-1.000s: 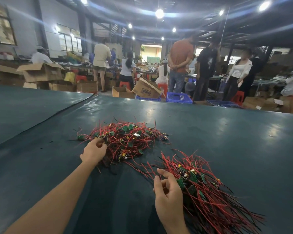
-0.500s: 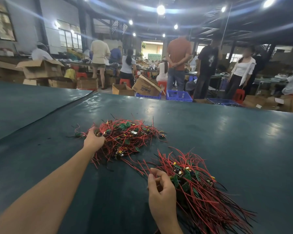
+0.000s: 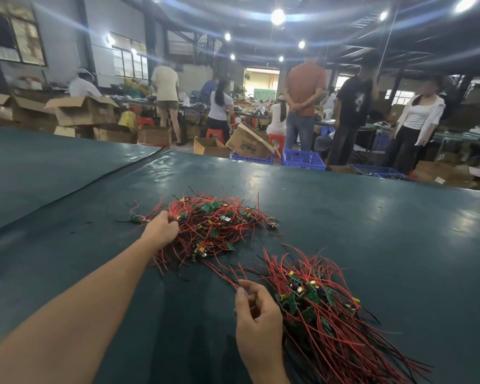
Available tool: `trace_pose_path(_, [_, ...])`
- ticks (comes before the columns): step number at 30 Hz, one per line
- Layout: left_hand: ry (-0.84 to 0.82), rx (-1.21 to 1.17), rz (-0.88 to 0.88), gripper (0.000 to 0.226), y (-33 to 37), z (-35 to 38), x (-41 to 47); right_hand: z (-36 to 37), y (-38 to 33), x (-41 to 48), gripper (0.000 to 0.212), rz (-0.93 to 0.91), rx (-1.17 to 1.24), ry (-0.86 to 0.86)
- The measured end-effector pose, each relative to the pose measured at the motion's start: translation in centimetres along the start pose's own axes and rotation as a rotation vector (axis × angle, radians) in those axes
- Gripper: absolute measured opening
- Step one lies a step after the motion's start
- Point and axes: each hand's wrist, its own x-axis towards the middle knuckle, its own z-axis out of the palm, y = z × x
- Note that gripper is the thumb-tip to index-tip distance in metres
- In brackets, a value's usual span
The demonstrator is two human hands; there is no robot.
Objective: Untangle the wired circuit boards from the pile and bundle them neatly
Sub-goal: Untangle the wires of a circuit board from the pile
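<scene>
A tangled pile [image 3: 216, 225] of small green circuit boards with red and black wires lies on the dark green table [image 3: 385, 245]. My left hand [image 3: 162, 230] reaches into the pile's left edge, fingers curled round some red wires. Nearer to me lies a straighter bundle [image 3: 324, 314] of boards, its wires fanning out to the lower right. My right hand [image 3: 257, 314] sits at the bundle's left side, thumb and fingers pinching the end of red wires that run up towards the pile.
One loose board [image 3: 135, 219] lies just left of the pile. A seam [image 3: 75, 189] in the table cover runs diagonally at the left. Beyond the far edge stand several people, cardboard boxes [image 3: 250, 145] and blue crates [image 3: 302, 159].
My left hand has moved up and further into the left side of the pile. My right hand has shifted slightly left, off the bundle's boards, and now pinches wire ends.
</scene>
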Motion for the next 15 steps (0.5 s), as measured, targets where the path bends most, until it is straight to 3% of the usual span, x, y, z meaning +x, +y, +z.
trace_pose_path(6, [0.005, -0.023, -0.014, 0.020, -0.1, 0.2, 0.0, 0.4, 0.2, 0.0, 0.013, 0.003, -0.016, -0.016])
trace_pose_path(12, [-0.018, 0.005, -0.035, 0.030, -1.0, 0.0, -0.8, 0.2, 0.3, -0.1, 0.013, 0.011, -0.019, -0.016])
trace_pose_path(15, [0.097, -0.147, 0.034, 0.027, -1.3, 0.3, -3.1, -0.1, 0.1, -0.2, 0.013, 0.028, -0.014, -0.010])
